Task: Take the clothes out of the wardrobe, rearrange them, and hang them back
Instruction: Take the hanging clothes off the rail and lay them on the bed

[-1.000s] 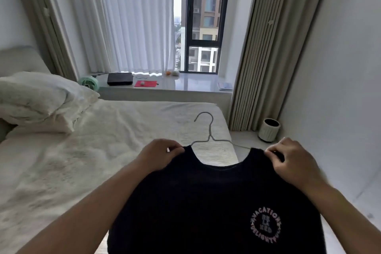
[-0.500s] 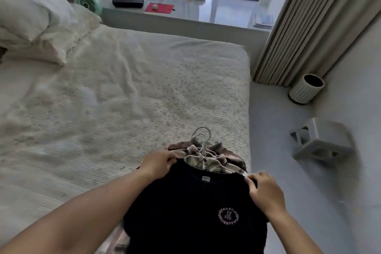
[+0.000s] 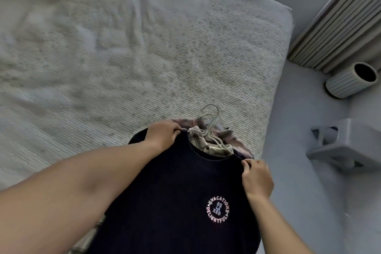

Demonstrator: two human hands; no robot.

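1. The wide bed with its cream ribbed cover point(image 3: 127, 51) fills most of what I see, and I judge it to be my sorting surface: the clothes are out of the wardrobe and lie near its right-hand edge. No wardrobe is in view.
2. My black short-sleeved T-shirt with a round pink-and-white printed badge point(image 3: 177, 196) lies on top of the pile, collar pointing away from me. I judge I am about halfway: the taking-out looks done, the arranging is in hand, and all the hanging back is left.
3. Under the T-shirt, a pale checked shirt point(image 3: 208, 144) and a pinkish plaid garment point(image 3: 237, 142) show at the collar opening, so at least three pieces are stacked here.
4. My left forearm comes in from the lower left, across the T-shirt's shoulder. My right forearm rises from the bottom edge on the floor side of the bed.
5. My left hand point(image 3: 162, 136) has its fingers curled over the left shoulder seam, grasping the cloth beside the collar.
6. My right hand point(image 3: 257, 179) pinches the right shoulder seam between thumb and fingertips, knuckles up.
7. A bunch of thin white wire hanger hooks point(image 3: 212, 117) pokes out past the collars, resting on the cover. I cannot tell which hook belongs to the black T-shirt.
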